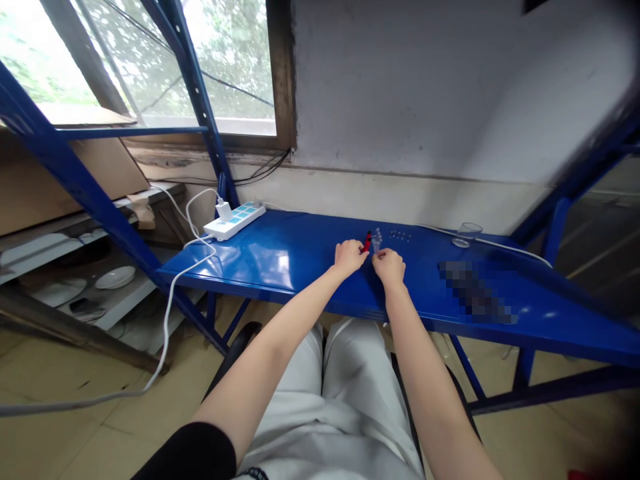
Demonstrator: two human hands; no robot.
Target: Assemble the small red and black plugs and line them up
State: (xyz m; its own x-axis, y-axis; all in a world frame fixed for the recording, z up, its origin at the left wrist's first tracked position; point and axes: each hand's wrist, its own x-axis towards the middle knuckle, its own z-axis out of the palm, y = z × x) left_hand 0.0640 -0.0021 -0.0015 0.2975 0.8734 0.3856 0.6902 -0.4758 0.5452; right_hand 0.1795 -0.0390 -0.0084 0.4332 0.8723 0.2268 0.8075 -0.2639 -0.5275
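My left hand (349,257) is closed around a small red stick-like object (367,241) with a dark top, held above the blue table. Too little of it shows to name its kind. Close beside it, my right hand (390,265) has its fingers pinched at the lower end of a small clear plastic piece (377,239) with a knobbly outline. The red object and the clear piece are side by side; whether they touch I cannot tell. Just right of them, several tiny pale pieces (400,236) lie in rows on the table.
The blue metal table (250,263) runs along the wall. On its left lies a white power strip (235,221) with a plugged-in charger and a trailing white cable (167,327). At the right are a clear glass (467,235) on its side and a blurred-out dark object (475,293).
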